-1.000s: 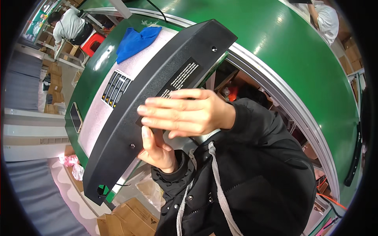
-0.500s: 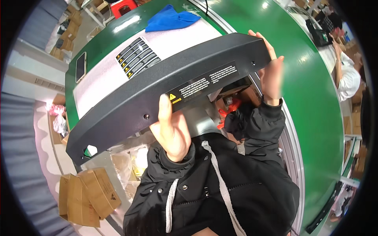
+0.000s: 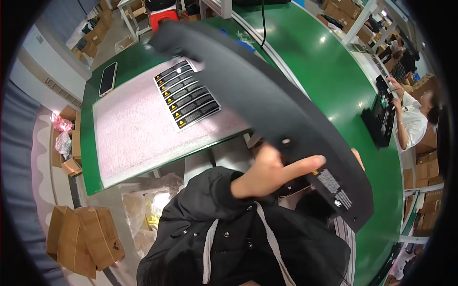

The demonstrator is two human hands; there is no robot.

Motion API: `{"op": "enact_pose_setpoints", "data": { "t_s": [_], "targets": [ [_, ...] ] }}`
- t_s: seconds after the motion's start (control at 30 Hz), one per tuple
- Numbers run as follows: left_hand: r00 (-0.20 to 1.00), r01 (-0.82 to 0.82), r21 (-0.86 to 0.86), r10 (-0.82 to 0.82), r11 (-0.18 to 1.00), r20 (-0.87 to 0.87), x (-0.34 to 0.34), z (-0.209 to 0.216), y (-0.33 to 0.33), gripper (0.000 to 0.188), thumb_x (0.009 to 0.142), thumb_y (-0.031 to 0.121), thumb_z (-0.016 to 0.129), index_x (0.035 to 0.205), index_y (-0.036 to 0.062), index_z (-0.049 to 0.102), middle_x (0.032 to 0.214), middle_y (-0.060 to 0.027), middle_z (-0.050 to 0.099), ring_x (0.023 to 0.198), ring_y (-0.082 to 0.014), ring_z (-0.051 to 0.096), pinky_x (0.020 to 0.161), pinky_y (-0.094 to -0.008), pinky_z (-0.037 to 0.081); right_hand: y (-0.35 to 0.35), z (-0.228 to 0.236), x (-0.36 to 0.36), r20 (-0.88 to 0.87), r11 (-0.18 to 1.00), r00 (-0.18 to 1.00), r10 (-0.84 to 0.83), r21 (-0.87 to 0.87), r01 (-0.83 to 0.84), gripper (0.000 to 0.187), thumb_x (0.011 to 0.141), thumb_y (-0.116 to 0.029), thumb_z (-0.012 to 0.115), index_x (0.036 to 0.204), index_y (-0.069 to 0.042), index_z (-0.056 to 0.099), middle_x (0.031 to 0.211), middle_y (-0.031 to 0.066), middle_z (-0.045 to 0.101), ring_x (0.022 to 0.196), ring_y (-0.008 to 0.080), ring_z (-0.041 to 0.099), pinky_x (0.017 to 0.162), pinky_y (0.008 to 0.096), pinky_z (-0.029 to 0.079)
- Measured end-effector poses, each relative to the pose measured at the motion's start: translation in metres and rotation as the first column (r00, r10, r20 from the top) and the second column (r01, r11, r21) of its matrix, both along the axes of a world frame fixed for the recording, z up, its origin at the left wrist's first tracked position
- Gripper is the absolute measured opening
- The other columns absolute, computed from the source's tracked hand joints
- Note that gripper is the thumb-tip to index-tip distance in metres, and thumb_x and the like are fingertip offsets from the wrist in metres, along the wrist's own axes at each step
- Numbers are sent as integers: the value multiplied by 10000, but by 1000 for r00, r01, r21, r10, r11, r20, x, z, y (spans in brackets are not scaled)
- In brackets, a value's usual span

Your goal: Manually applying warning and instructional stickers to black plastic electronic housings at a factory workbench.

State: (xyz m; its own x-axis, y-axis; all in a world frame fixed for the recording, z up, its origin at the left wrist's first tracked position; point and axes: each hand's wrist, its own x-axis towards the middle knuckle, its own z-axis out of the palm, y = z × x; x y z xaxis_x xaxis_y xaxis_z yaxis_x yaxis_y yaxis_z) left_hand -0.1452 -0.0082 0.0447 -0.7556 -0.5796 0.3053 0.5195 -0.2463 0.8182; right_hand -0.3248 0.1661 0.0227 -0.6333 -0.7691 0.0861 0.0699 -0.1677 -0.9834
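Observation:
A long, curved black plastic panel (image 3: 281, 102) is held up over the table's edge, slanting from upper left to lower right and blurred along its upper end. My left hand (image 3: 269, 171) grips its near edge, thumb lying across the face beside a black warning label (image 3: 329, 183) stuck on near the lower end. Of my right hand (image 3: 358, 159), only fingertips show, curled over the panel's far edge; the rest is hidden behind it. Under the panel's raised end, a sheet of black warning stickers (image 3: 186, 93) lies on a pinkish-white foam mat (image 3: 129, 138).
A phone (image 3: 108, 79) rests at the green table's (image 3: 89, 157) left side. Part of a blue cloth (image 3: 245, 45) shows behind the panel. Opened cardboard boxes (image 3: 88, 238) stand on the floor at lower left. Across the right-hand green surface, another person (image 3: 412, 117) handles a black part.
The panel has swung clockwise, its left end rising to the far side and its right end dropping toward me. My left hand has moved right with it; my right hand has gone mostly behind it.

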Motion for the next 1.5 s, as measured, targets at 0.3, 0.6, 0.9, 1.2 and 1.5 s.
{"op": "enact_pose_setpoints", "data": {
  "t_s": [0.3, 0.6, 0.9, 1.2, 1.5],
  "targets": [
    [980, -137, -255, 169, 957, 108, -24, -34, -49, 566, 865, 324, 592, 1242, -27, 357, 1158, -162, 456, 1078, -231, 449, 931, -347, 361, 12, -2, -53, 28, 913, 931, -365, -182, 364, 506, 931, -387, 386, 984, 76, 583, 968, 155, 614, 860, 206, 582, 777, 313, 438],
    [-328, -237, -959, 916, 158, 232, 76, -135, -151, 511, 789, 321, 655, 1093, -46, 472, 1158, -238, 390, 1101, -372, 345, 907, -492, 280, -94, -13, -158, -922, 155, 326, -208, 298, 942, 611, 846, -489, 426, 1040, 65, 598, 1011, 248, 615, 929, 394, 591, 820, 436, 451],
    [-308, -373, -925, 930, 75, 200, 81, -135, -157, 396, 752, 265, 713, 969, -30, 563, 1054, -172, 467, 1030, -282, 416, 829, -419, 326, -156, -54, -211, -896, 31, 308, -321, 315, 948, 599, 784, -488, 438, 979, 39, 642, 1035, 239, 614, 974, 384, 585, 826, 457, 449],
    [333, -915, -98, 869, 391, 365, 85, -125, -159, 262, 798, 139, 693, 971, -17, 573, 821, -61, 591, 737, -94, 524, 671, -218, 399, -182, -34, -126, -974, 378, 138, -178, 62, 924, 422, 844, -362, 497, 966, 18, 635, 990, 164, 625, 859, 305, 606, 745, 392, 465],
    [537, -836, 197, 839, 513, 94, 73, -114, -121, 190, 852, 134, 636, 952, -19, 585, 871, -49, 614, 797, -80, 548, 730, -196, 428, -275, -82, 91, -193, 937, 921, 338, -25, -349, 258, 846, -108, 619, 1053, 28, 548, 900, 48, 613, 808, 85, 548, 722, 221, 435]
  ]
}}
